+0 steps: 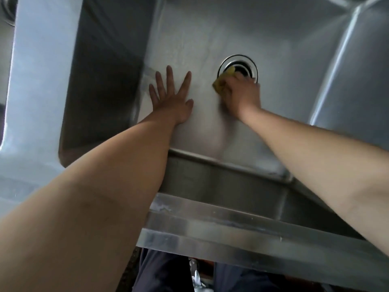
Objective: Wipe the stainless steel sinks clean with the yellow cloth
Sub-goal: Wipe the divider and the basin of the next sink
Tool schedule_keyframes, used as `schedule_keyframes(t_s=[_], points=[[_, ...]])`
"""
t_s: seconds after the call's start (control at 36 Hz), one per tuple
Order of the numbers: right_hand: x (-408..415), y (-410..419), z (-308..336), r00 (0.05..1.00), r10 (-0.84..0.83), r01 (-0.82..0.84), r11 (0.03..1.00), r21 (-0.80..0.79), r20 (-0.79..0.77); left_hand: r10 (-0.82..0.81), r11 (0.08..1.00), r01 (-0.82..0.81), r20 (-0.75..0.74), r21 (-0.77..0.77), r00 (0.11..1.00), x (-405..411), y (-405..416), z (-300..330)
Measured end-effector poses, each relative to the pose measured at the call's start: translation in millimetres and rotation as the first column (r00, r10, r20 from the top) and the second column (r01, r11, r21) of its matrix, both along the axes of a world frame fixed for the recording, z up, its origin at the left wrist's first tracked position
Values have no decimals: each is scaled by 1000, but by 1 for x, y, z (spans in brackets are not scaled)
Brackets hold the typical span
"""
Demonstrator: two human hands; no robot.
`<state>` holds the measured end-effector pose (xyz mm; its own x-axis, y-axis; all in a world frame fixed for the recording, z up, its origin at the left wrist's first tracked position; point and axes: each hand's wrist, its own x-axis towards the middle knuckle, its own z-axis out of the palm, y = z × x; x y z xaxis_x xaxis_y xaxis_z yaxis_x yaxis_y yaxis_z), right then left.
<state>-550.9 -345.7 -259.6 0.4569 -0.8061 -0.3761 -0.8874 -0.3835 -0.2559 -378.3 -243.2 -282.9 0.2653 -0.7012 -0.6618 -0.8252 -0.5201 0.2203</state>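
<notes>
The right hand (pixel 242 92) is gripping the bunched yellow cloth (pixel 223 81) at the drain (pixel 239 67) edge, while the left hand (pixel 171 98) is lying flat, fingers spread, on the sink (pixel 189 39) floor; the cloth seems soft and light, best held bunched.

No readable text, labels or numbers anywhere.

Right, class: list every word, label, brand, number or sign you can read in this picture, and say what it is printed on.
None: no readable text shows anywhere.
Stainless steel sink: bare metal, no brand or stamp visible.
Drain ring: no lettering can be made out.
Yellow cloth, gripped by the right hand: no label or tag visible.
Left hand lies flat on the basin floor; nothing written there.
</notes>
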Motion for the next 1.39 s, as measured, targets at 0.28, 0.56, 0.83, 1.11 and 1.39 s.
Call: schedule_keyframes(t_s=[0.28, 0.56, 0.83, 1.11, 1.39], points=[[-50, 6, 24, 992, -49, 64, 990, -127, 118, 0, 1000, 0, 9, 4, 1000, -1, -1, -3], [-193, 84, 43, 934, 299, -135, 802, 582, -196, 29, 999, -30, -15, -37, 999, -4, 0, -2], [-158, 74, 17, 971, 184, -112, 913, 392, -151, 30, 998, -30, 11, -60, 999, -4, 3, -10], [-51, -16, 11, 900, -435, 431, 886, 173, -18, 22, 997, -22, 4, -71, 1000, -6, 3, -3], [-21, -31, 30, 953, 300, -302, 947, 108, 29, 20, 999, -20, 8, -48, 1000, -6, 1, -4]])
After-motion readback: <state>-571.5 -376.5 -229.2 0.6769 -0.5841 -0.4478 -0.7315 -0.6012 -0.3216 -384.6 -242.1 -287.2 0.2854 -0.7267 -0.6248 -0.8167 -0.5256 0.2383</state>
